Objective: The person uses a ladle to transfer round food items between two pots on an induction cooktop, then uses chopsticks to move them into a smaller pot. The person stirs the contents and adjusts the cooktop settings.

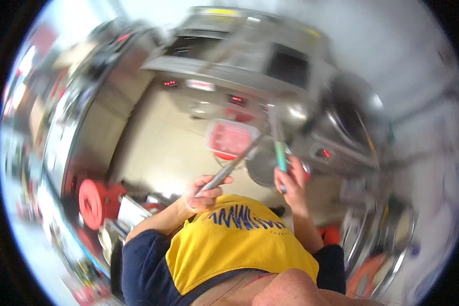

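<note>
Blur softens both tools. My left hand [206, 193] is wrapped around the grey handle of a long metal tool [235, 162], which slants up to the right. In my right hand [291, 178] is a tool with a green handle [280, 155]. A pale, narrow blurred part [276, 122] extends upward from that handle; whether it is a blade cannot be told. The far ends of the two tools lie near each other. Beneath and between them are a round grey container [261, 166] and a pale plastic tub [229, 139] with red or pink contents.
A stainless steel cooking range [218, 70] with red displays runs across the back. A large dark wok or pan [346, 118] sits at right, near a shiny metal bowl [295, 109]. A metal counter [88, 114] lines the left. A red lidded bucket [93, 204] stands at lower left.
</note>
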Available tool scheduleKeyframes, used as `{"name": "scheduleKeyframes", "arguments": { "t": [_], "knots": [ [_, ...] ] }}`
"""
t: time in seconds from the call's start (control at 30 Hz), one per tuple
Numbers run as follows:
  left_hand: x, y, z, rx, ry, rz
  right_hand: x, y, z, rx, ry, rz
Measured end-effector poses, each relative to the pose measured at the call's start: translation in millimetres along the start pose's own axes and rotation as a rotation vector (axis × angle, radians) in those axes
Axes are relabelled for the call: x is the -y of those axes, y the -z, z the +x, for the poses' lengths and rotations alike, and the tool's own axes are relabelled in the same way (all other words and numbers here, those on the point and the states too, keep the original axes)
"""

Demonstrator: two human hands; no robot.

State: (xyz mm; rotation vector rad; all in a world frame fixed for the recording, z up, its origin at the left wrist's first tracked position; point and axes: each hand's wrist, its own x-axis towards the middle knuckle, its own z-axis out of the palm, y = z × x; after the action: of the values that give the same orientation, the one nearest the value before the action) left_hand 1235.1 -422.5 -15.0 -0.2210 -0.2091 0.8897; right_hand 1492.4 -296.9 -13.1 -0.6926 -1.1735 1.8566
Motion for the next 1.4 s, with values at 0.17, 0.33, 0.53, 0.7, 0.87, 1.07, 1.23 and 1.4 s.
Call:
{"name": "scheduleKeyframes", "arguments": {
  "t": [0.17, 0.33, 0.53, 0.7, 0.87, 1.07, 1.23, 1.4],
  "knots": [
    [-31.4, -13.8, -58.4, 0.174, -0.258, 0.007, -28.1, -89.9, 73.9, 0.342, -0.192, 0.316],
    [-66.3, -34.2, -107.4, 0.383, -0.618, -0.048, -45.9, -195.9, 156.5, 0.633, -0.509, 0.351],
    [-137.5, -74.2, -173.0, 0.449, -0.951, -0.01, -91.2, -299.8, 249.0, 0.82, -0.643, 0.378],
    [-213.7, -120.9, -226.1, 0.498, -1.159, 0.021, -133.1, -386.0, 336.4, 0.913, -0.761, 0.444],
    [-296.2, -171.2, -263.9, 0.569, -1.259, 0.037, -163.3, -471.3, 431.4, 0.981, -0.809, 0.512],
    [-405.9, -216.9, -317.3, 0.578, -1.303, 0.078, -195.5, -559.6, 523.6, 0.946, -0.867, 0.538],
    [-521.6, -241.4, -376.4, 0.59, -1.253, 0.114, -234.7, -618.6, 603.4, 0.871, -0.841, 0.565],
    [-655.4, -283.5, -428.9, 0.614, -1.117, 0.087, -260.1, -680.9, 684.1, 0.812, -0.694, 0.529]
  ]
}}
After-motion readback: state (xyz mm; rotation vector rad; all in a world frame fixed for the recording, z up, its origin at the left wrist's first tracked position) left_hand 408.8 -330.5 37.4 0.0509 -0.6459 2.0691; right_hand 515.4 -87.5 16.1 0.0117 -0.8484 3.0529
